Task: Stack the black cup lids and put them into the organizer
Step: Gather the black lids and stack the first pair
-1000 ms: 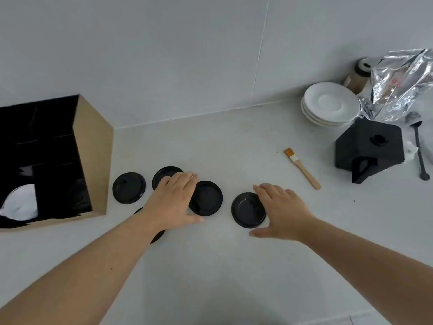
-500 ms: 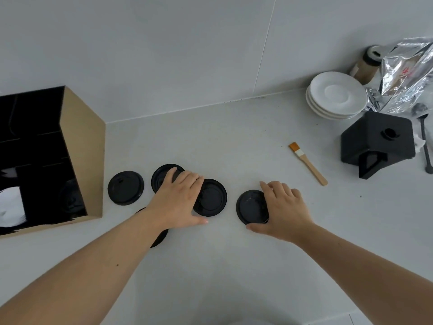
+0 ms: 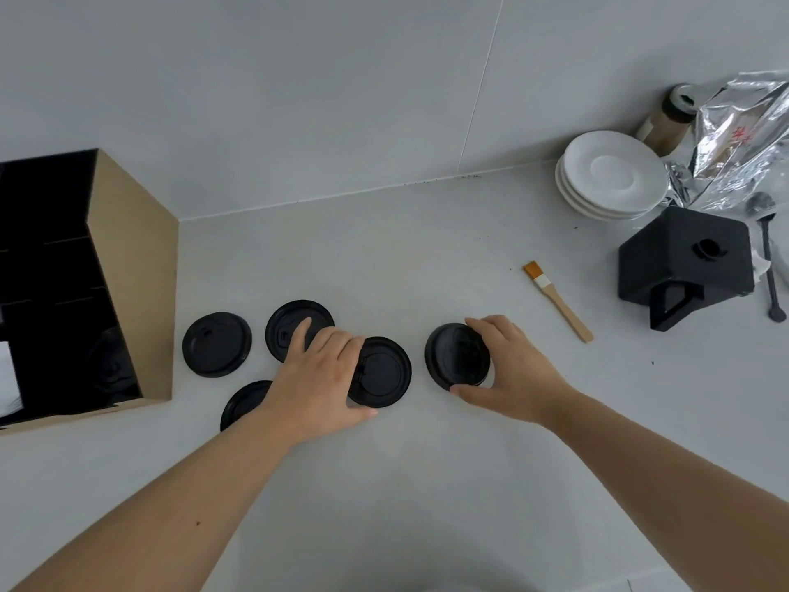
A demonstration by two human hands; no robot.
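Note:
Several black cup lids lie on the pale counter. My right hand (image 3: 510, 369) grips the rightmost lid (image 3: 457, 355) by its edge, fingers on the far rim and thumb on the near rim, tilting it up. My left hand (image 3: 318, 373) lies flat with fingers spread, its thumb at the near edge of the middle lid (image 3: 382, 373) and its fingertips over the lid behind (image 3: 294, 324). Another lid (image 3: 216, 343) sits left of these, and one (image 3: 243, 403) is partly hidden under my left wrist. The organizer (image 3: 132, 271), a tan box with black compartments, stands at the left.
A small wooden brush (image 3: 557, 301) lies right of the lids. Further right are a black box-shaped object (image 3: 687, 267), a stack of white saucers (image 3: 610, 179), a foil bag (image 3: 743, 138), a jar (image 3: 668, 117) and a black spoon (image 3: 768, 258). The wall runs along the back.
My right hand has closed around the rightmost lid and lifted its edge off the counter. My left hand has stayed on the middle lids.

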